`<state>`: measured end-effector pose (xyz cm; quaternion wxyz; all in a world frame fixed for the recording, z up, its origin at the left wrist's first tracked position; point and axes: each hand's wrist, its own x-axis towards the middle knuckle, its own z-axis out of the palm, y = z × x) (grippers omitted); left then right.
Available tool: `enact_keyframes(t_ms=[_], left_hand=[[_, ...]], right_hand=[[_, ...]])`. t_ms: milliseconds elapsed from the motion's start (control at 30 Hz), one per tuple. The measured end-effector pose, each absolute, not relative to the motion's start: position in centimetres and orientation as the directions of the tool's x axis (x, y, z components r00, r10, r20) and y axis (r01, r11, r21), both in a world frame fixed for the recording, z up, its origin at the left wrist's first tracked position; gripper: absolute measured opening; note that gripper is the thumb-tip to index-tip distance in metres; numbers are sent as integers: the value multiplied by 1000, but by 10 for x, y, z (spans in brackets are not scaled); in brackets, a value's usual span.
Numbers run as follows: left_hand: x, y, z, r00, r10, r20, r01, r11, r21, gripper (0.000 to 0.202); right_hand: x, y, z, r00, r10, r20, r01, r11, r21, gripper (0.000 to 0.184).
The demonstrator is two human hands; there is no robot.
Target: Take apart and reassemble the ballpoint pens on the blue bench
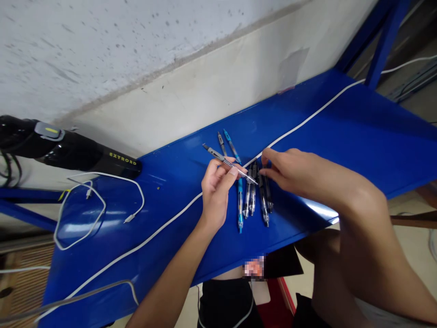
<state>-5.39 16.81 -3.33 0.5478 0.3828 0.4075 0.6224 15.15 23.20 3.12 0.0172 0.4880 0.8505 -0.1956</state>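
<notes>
My left hand (216, 189) is closed around a grey pen with a clear barrel (214, 152), held at a slant above the blue shelf. To its right, my right hand (285, 168) pinches its thumb and index finger at the upper end of a black pen (268, 193) in a loose bunch. Several clear-barrelled pens (253, 196) lie there side by side, with a blue pen (240, 207) at the bunch's left edge. Farther back, a second blue pen (232, 143) and another grey pen (221, 142) rest close together. My hands partly cover the bunch.
A long white cable (164, 228) crosses the blue shelf (327, 155) diagonally, passing behind the pens. At the left stand a black bottle-shaped object (95, 152) marked EXTRORD and a looped white charging cable (102, 209). The wall (205, 100) borders the back; blue posts (378, 59) rise at right.
</notes>
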Motion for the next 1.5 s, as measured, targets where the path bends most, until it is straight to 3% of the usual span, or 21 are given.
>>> enact_keyframes(t_ms=[67,167,267,367,533,767,1000,1200,1500], left_hand=[[-55,169,-33,-108,993,36,-374,-74,925,20],[-57,171,-33,-97,993,66,-379,-99,920,19],[-58,173,-34,-82,988,132,-338,-153,929,15],[-60,174,-36,-84,988,130,-289,-149,946,16],[-66,179,-35,-154,988,26,-393,-85,916,32],[-76,186,-34,-234,972,-3,-415,-97,905,29],[-75,186,-33,-298,954,36,-350,-144,926,23],[-74,186,-38,-411,912,-8,-273,-115,955,37],[-75,186,-33,-282,957,66,-328,-161,931,30]], right_hand=[[149,231,41,-497,861,-111,832,436,-343,33],[143,230,52,-523,852,-8,732,444,-516,47],[136,230,53,-650,759,-30,586,476,-656,47],[132,231,48,-742,669,-50,503,506,-700,42],[137,239,42,-749,662,-34,500,530,-685,45],[140,243,41,-747,662,-60,496,495,-713,41],[141,244,39,-764,644,-35,489,542,-683,43],[138,240,43,-745,664,60,492,609,-622,39],[137,244,39,-728,682,61,509,598,-619,37]])
